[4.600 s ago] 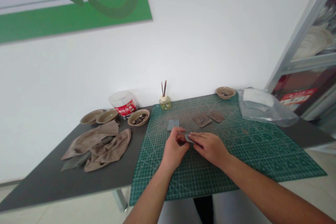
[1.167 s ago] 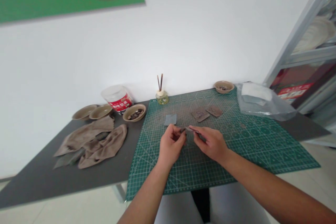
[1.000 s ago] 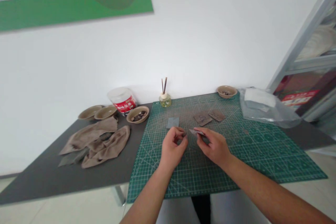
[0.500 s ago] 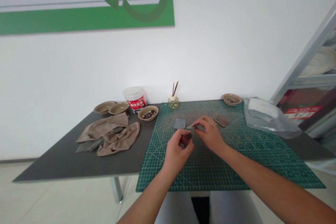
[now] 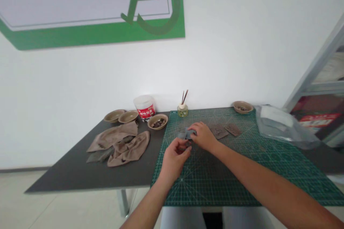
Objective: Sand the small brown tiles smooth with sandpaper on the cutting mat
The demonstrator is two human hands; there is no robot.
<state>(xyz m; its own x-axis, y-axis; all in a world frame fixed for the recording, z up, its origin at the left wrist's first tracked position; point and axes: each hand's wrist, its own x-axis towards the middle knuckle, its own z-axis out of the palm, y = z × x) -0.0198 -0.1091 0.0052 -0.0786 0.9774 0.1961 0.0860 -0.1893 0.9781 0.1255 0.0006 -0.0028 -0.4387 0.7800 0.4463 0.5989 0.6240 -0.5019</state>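
White wall (image 5: 242, 61) rose behind a dark tabletop (image 5: 70, 171), whose right part lay under a green cutting mat (image 5: 282, 154). Over the mat, the left hand (image 5: 174, 159) had its grip closed on a small dark piece (image 5: 188, 144), partly hidden by the fingers. Just beyond it, the right hand (image 5: 203, 136) had its fingertips at a grey square (image 5: 190, 133); whether its grip pinched that square or merely pressed it could not be told. Just left of it lay a second grey square (image 5: 181, 136). Two brown patches (image 5: 219, 131) lay right of the right hand. Left of the mat, a bowl (image 5: 158, 128) of dark bits stood near a red-labelled tub (image 5: 146, 109), and crumpled brown cloths (image 5: 131, 150) lay nearer the person.
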